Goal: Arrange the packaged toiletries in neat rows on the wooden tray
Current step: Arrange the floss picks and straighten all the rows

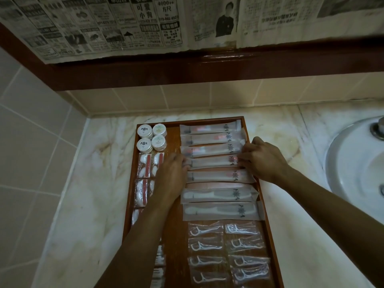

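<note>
A long wooden tray (174,142) lies on the marble counter. Several long translucent packets (209,129) lie in a stacked row down its right half. My left hand (172,175) touches the left end and my right hand (261,161) pinches the right end of the fourth packet (214,162). Round white soap packs (151,138) sit at the tray's far left corner. Clear packs of cotton pads and red files (148,165) run down the left side. Floss-pick packets (226,252) fill the near right in two columns.
A white sink (357,163) with a metal tap base is set in the counter to the right. Tiled walls close the left and back. A dark wooden ledge (145,77) with newspaper above it overhangs the back.
</note>
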